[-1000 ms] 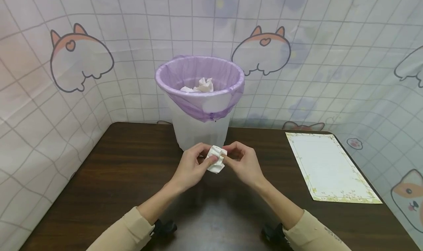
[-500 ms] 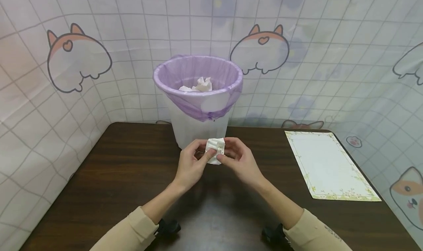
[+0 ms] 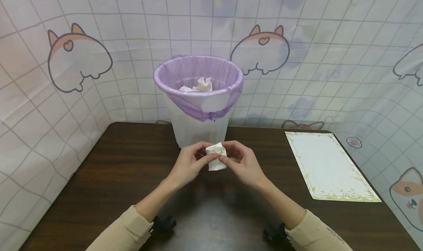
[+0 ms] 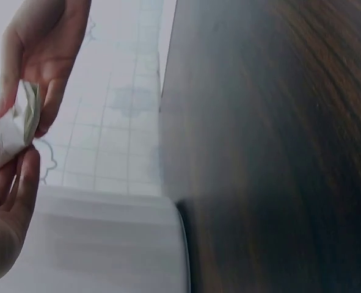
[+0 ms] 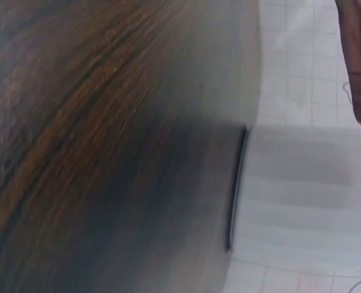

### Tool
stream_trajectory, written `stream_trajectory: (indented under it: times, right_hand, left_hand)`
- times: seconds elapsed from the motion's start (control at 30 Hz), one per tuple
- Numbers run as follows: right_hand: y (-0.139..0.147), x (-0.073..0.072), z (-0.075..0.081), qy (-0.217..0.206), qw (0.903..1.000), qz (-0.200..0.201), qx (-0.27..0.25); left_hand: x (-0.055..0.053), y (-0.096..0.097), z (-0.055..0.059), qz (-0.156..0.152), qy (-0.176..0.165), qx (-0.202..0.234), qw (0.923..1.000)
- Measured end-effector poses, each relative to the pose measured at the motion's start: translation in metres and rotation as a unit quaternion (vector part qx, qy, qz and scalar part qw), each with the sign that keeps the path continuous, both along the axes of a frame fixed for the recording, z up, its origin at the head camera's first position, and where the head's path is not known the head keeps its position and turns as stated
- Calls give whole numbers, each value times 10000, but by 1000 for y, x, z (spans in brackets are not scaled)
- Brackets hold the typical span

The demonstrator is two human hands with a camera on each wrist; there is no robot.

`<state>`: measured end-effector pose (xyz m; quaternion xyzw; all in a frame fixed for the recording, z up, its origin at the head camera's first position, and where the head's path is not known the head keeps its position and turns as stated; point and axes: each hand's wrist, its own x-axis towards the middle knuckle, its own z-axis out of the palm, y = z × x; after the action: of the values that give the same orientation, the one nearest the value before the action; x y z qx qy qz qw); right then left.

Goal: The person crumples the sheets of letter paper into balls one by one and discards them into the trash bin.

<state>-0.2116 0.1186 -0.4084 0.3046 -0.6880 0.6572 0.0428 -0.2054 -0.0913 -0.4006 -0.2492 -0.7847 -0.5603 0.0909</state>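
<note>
A small wad of folded white paper [image 3: 216, 165] is held between both hands, just in front of the bin. My left hand [image 3: 189, 165] pinches its left side, thumb on the near face. On the other side my right hand [image 3: 245, 165] pinches it too, the thumb tips almost meeting. In the left wrist view the paper [image 4: 8, 137] shows layered edges, with the right hand [image 4: 46, 55] above and the left hand [image 4: 9, 213] below. Only slivers of the hands appear in the right wrist view. The fingers behind the paper are partly hidden.
A white bin [image 3: 198, 128] with a purple liner [image 3: 211, 106] stands at the table's back; crumpled white paper [image 3: 203, 85] lies inside. A sheet with a floral border [image 3: 332, 166] lies on the right of the dark wooden table [image 3: 125, 177]. Patterned cloth [image 3: 138, 30] hangs around it.
Both hands have kept hold of the paper while turning and pressing it. It rose slightly half a second ago and is now a little lower, with the left thumb lying more across it.
</note>
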Motion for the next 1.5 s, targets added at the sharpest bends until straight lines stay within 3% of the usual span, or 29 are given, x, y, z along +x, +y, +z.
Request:
stream_trajectory:
  times: [0.33, 0.43, 0.53, 0.67, 0.83, 0.93, 1.07, 1.3, 1.43, 1.5]
  right_hand:
    - [-5, -1, 1, 455, 9978, -485, -37]
    - [-6, -2, 2, 522, 9972, -516, -109]
    - [-8, -4, 3, 399, 9976, -541, -152]
    - [-10, -4, 3, -140, 9984, -488, -246]
    - [-11, 0, 0, -707, 9967, -109, -381]
    - [-11, 0, -1, -745, 9960, -35, -490]
    - [-12, 0, -2, -617, 9961, -261, -573]
    - [-13, 0, -1, -402, 9947, -641, -699]
    - [-12, -2, -1, -370, 9940, -614, -828]
    - [-10, -3, -1, -293, 9948, -613, -759]
  left_hand:
    - [2, 15, -7, 291, 906, 517, 9941]
    - [0, 17, -8, 398, 1015, 654, 9919]
    - [-2, 18, -9, 494, 950, 886, 9903]
    - [-5, 18, -8, 757, 807, 1196, 9866]
    - [-8, 17, -5, 999, 514, 1611, 9805]
    - [-8, 16, -5, 905, 305, 1802, 9790]
    - [-6, 19, -5, 647, -21, 2079, 9760]
    - [-2, 25, -8, 171, -507, 2712, 9610]
    - [0, 28, -8, -1, -548, 2696, 9614]
    - [2, 28, -7, 41, -513, 2541, 9658]
